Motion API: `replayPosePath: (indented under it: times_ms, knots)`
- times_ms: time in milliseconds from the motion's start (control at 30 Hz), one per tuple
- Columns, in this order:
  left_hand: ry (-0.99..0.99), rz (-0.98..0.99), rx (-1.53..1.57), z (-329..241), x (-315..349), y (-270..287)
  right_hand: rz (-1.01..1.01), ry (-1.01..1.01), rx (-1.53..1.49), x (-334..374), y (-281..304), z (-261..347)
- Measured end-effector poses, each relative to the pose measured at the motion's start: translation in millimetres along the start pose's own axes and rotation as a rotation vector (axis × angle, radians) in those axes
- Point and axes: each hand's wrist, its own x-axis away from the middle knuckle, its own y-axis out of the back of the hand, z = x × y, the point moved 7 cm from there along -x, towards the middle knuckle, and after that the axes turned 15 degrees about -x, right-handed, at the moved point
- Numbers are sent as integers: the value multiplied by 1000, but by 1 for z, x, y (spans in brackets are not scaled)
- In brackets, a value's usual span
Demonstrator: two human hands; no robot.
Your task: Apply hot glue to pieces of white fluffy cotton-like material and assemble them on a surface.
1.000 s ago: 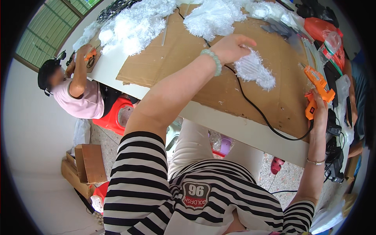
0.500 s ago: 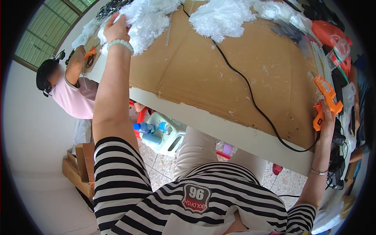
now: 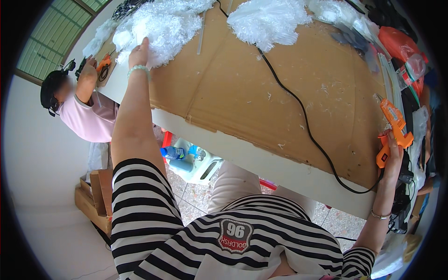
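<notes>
Your right hand (image 3: 395,151) is at the right end of the table, its fingers wrapped around the handle of an orange glue gun (image 3: 396,119); the nozzle points up and away from you, toward the far side. A black cord (image 3: 298,105) leaves the bottom of that handle, curves along the near edge of the cardboard (image 3: 242,88) and runs up to the smaller white fluffy heap (image 3: 268,23). Your left arm reaches far forward, and your left hand (image 3: 139,53) is at the near edge of the larger white fluffy pile (image 3: 172,28) — one digit points up against it, but you cannot tell from here whether the fingers are closed on any strands. A pale beaded bracelet (image 3: 138,68) circles that wrist. Just right of the larger pile, a thin clear strip (image 3: 201,37) lies on the cardboard, which is strewn with white shreds. Beyond your left arm sits a co-worker in a pink top (image 3: 88,116), a second orange tool (image 3: 104,61) beside their hand. Below the table edge, a blue-capped bottle (image 3: 172,152) is on a pale stool (image 3: 198,170).
</notes>
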Motion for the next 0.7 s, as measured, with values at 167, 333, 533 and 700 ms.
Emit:
replayPosePath:
  times_ms: [167, 333, 533, 700]
  knots:
    - [-136, 149, 21, -32, 9, -21, 26, -31, 29, 0, 0, 0]
    - [-224, 148, 64, -86, 46, -24, 26, -26, 27, -2, 1, -2]
    - [-178, 153, 94, -94, 74, -12, 74, 1, 9, 0, -3, 0]
    - [-196, 76, 16, -87, 79, -4, 112, -2, 13, -1, -6, -1]
